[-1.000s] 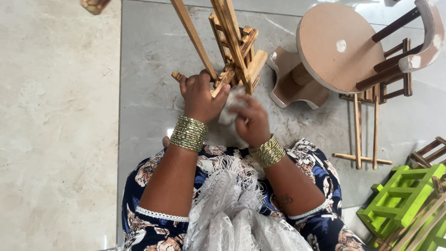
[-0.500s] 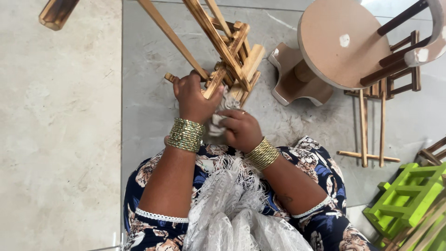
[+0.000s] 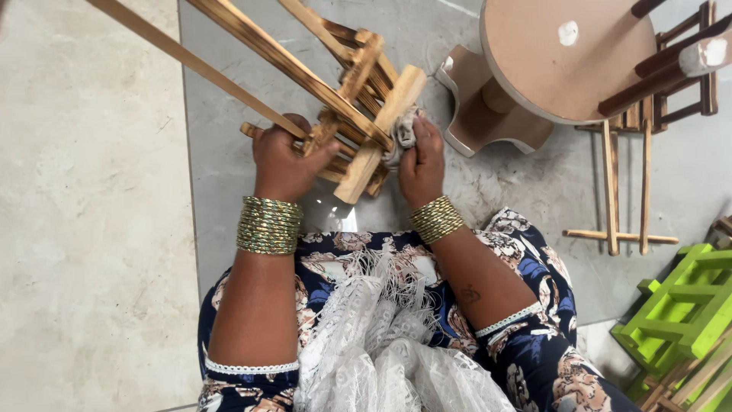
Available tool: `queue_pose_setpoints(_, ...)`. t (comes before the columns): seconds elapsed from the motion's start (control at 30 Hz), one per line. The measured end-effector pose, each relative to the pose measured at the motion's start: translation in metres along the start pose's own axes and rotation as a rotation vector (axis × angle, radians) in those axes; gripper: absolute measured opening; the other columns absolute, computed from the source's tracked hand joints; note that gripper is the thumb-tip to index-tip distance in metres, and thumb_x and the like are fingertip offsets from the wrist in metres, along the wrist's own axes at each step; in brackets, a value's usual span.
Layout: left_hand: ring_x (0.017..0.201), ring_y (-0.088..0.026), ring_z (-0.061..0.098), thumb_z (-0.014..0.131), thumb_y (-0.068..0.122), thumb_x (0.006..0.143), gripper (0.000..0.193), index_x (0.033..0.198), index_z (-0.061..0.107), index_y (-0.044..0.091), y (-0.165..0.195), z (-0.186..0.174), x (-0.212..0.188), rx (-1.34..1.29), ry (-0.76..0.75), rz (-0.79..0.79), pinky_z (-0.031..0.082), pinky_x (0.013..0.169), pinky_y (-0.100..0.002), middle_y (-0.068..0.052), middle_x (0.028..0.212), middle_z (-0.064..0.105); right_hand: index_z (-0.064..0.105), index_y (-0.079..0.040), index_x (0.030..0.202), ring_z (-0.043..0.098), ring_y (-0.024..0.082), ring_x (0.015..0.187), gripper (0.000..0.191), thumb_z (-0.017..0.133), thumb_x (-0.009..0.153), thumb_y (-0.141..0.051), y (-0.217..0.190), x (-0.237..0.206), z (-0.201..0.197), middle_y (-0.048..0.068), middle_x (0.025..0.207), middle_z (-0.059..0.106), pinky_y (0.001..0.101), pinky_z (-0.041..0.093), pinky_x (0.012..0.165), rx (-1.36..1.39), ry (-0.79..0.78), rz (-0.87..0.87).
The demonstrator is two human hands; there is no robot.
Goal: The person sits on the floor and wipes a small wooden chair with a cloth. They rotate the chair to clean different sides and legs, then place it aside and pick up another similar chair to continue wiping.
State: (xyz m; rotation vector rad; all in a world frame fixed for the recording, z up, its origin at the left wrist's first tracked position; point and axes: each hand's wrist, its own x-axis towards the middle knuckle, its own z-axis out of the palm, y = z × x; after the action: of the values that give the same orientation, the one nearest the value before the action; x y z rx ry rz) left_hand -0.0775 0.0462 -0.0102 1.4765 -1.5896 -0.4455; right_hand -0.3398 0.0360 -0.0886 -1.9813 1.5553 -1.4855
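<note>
A small wooden easel frame (image 3: 358,84) of light slats, with long legs running to the upper left, lies tilted in front of me. My left hand (image 3: 286,156) grips its lower crossbars from the left. My right hand (image 3: 421,160) presses a crumpled grey-white cloth (image 3: 402,131) against the thick bottom bar of the frame. Both wrists carry stacks of green and gold bangles. My lap, in a dark floral dress with a white lace shawl, fills the lower middle.
A round wooden stool (image 3: 549,57) lies on its side at the upper right, dark chair legs over it. A bare wooden frame (image 3: 621,191) lies flat on the grey floor at right. Green painted frames (image 3: 679,305) sit at the lower right.
The easel has tipped and slid toward the upper left. My right hand with the cloth has moved up from under the frame onto its thick bottom bar. The left hand keeps its hold.
</note>
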Motion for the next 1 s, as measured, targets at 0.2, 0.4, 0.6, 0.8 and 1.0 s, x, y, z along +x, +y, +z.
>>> queue_pose_setpoints(0.2,0.083,-0.010,0.062,0.091,0.027,0.081,0.042,0.101,0.061,0.004,-0.022,0.002,0.007,-0.445,0.095,-0.222,0.054,0.076,-0.027,-0.003,0.093,0.069,0.061,-0.001,0.122,0.057,0.039,0.119,0.034,0.056,0.089,-0.001,-0.015,-0.041,0.024,0.025,0.128,0.060,0.0440,0.047,0.105,0.028,-0.324,0.041)
queue_pose_setpoints(0.4,0.085,-0.008,0.064,0.088,0.022,0.084,0.039,0.103,0.059,0.004,-0.027,-0.013,-0.001,-0.535,-0.007,-0.268,0.054,0.076,-0.025,-0.002,0.094,0.069,0.069,-0.007,0.119,0.067,0.031,0.111,0.042,0.054,0.081,0.003,0.000,-0.024,0.011,0.015,0.124,0.066,0.0385,0.056,0.098,0.131,-0.288,0.047)
queue_pose_setpoints(0.6,0.082,-0.010,0.064,0.089,0.019,0.076,0.040,0.100,0.060,0.004,-0.021,-0.026,0.006,-0.462,-0.200,-0.301,0.055,0.072,-0.027,-0.003,0.090,0.068,0.055,-0.006,0.146,0.057,0.032,0.131,0.054,0.062,0.093,0.004,0.048,0.018,-0.004,0.019,0.144,0.055,0.0428,0.047,0.110,-0.001,0.068,0.068)
queue_pose_setpoints(0.8,0.076,-0.010,0.061,0.089,0.018,0.073,0.038,0.093,0.061,0.001,-0.013,-0.024,0.002,-0.355,-0.165,-0.258,0.054,0.069,-0.028,-0.005,0.085,0.066,0.055,-0.008,0.146,0.057,0.039,0.129,0.055,0.057,0.091,-0.001,0.019,-0.013,0.024,0.024,0.148,0.047,0.0422,0.052,0.104,-0.152,-0.211,0.138)
queue_pose_setpoints(1.0,0.073,-0.010,0.063,0.088,0.021,0.075,0.035,0.093,0.064,0.001,-0.012,-0.013,0.010,-0.370,-0.017,-0.295,0.054,0.068,-0.027,-0.004,0.082,0.070,0.057,-0.005,0.138,0.062,0.042,0.118,0.048,0.057,0.090,-0.006,-0.028,-0.036,0.022,0.026,0.144,0.048,0.0441,0.053,0.102,-0.172,-0.421,0.138)
